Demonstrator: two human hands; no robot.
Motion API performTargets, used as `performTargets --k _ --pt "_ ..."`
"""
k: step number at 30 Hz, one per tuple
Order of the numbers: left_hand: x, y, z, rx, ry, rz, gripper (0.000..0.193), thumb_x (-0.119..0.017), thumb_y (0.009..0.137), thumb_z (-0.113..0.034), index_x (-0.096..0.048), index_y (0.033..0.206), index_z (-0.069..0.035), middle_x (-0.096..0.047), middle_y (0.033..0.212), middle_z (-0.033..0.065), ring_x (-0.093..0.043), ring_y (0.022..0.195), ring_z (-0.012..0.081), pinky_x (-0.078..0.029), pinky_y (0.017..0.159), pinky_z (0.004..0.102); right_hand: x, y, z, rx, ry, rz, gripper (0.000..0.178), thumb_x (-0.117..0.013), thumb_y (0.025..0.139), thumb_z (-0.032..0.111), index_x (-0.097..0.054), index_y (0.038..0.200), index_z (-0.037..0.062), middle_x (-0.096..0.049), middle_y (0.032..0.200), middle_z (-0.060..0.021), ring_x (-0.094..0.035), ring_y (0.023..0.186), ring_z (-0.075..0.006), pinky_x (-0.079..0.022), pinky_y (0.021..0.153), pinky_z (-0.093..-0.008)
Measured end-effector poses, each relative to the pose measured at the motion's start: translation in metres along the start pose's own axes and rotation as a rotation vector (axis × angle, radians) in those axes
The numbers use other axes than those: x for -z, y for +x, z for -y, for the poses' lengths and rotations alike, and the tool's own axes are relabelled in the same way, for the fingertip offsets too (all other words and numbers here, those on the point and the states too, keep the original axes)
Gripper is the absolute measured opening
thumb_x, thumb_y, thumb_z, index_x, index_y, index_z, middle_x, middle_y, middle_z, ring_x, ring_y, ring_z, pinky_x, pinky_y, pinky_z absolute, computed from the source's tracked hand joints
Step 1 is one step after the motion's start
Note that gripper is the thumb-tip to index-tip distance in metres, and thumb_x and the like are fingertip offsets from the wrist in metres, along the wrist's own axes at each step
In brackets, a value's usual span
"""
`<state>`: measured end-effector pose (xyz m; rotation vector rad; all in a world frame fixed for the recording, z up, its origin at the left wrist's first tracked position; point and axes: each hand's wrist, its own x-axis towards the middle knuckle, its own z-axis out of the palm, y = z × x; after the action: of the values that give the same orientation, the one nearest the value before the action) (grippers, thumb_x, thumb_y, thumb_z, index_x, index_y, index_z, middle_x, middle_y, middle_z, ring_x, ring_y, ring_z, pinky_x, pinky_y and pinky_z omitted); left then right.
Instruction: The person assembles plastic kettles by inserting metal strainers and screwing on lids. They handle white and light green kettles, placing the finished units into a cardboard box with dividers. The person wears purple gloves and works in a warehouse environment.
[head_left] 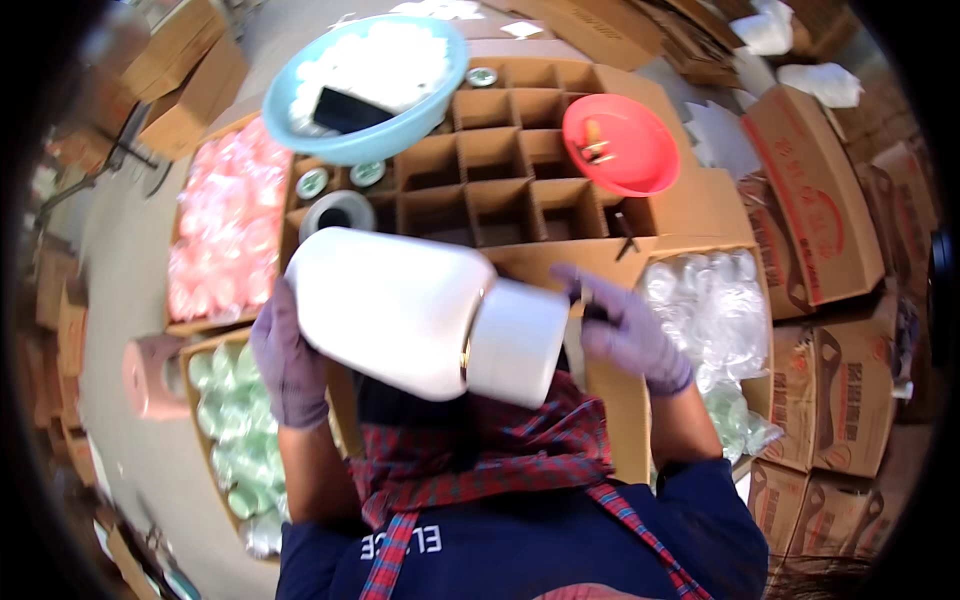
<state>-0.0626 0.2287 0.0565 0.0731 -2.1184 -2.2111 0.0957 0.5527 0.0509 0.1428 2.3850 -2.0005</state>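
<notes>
A large, smooth white bottle (pixel 385 300) with a gold ring and a wide white cap (pixel 518 342) lies tilted across my front. My left hand (pixel 290 355), in a grey-purple glove, grips the bottle's rounded left end. The bottle hides part of its fingers. Just right of the cap and apart from it is my gloved right hand (pixel 635 335). One finger points left, while the others curl around a small dark thing (pixel 594 310) whose kind I cannot make out.
Ahead stands a divided carton (pixel 490 190). On it rest a blue basin (pixel 440 110) of white pieces with a black flat object (pixel 350 112), and a red basin (pixel 645 150). Boxes of pink (pixel 225 220), green (pixel 235 430) and clear wrapped pieces (pixel 700 300) flank me. A pink stool (pixel 150 378) stands left.
</notes>
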Motion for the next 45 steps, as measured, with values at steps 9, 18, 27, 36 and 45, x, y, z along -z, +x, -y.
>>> performTargets --k 9,18,27,36,45 --pt "0.070 -0.023 0.032 0.077 0.116 0.289 0.036 -0.052 0.107 -0.022 -0.058 0.129 0.007 -0.067 0.115 0.0102 -0.064 0.101 0.0157 -0.052 0.090 0.0284 -0.088 -0.039 0.046 -0.069 0.317 -0.060 0.063 -0.058 0.102 0.037 -0.043 0.149 -0.0024 -0.062 0.126 -0.0076 -0.056 0.117 -0.0144 -0.044 0.104 -0.0320" --pt "0.090 -0.070 0.005 -0.199 0.213 0.179 0.027 -0.056 0.104 -0.010 -0.062 0.126 0.003 -0.065 0.122 0.0092 -0.060 0.112 0.0150 -0.046 0.100 0.0293 -0.092 -0.031 0.003 0.115 0.150 -0.194 0.096 -0.088 0.073 0.033 -0.040 0.149 0.0000 -0.058 0.134 -0.0198 -0.058 0.124 -0.0332 -0.044 0.107 -0.0391" --pt "0.092 -0.010 0.009 -0.246 0.486 0.800 0.027 -0.060 0.102 -0.017 -0.069 0.114 0.005 -0.071 0.106 0.0081 -0.066 0.095 0.0164 -0.052 0.089 0.0292 -0.017 -0.024 0.070 1.047 -0.640 0.234 0.054 -0.083 0.072 0.024 -0.070 0.125 0.0182 -0.059 0.133 -0.0185 -0.073 0.079 -0.0240 -0.056 0.059 -0.0322" --pt "0.094 0.024 0.032 0.416 0.025 0.509 0.031 -0.056 0.103 -0.016 -0.065 0.123 0.006 -0.071 0.112 0.0116 -0.068 0.102 0.0187 -0.054 0.092 0.0312 0.223 0.141 -0.049 -0.281 -1.316 -0.627 0.098 -0.082 0.077 0.049 -0.035 0.156 0.0153 -0.058 0.133 -0.0222 -0.061 0.118 -0.0416 -0.051 0.100 -0.0475" --pt "0.103 0.012 0.025 0.462 0.042 0.545 0.031 -0.052 0.105 -0.017 -0.065 0.121 0.006 -0.072 0.111 0.0113 -0.068 0.100 0.0179 -0.054 0.091 0.0302 0.003 0.075 0.014 0.353 -0.224 -0.104 0.046 -0.071 0.092 0.022 -0.062 0.133 0.0022 -0.070 0.090 -0.0097 -0.067 0.078 -0.0144 -0.054 0.074 -0.0297"
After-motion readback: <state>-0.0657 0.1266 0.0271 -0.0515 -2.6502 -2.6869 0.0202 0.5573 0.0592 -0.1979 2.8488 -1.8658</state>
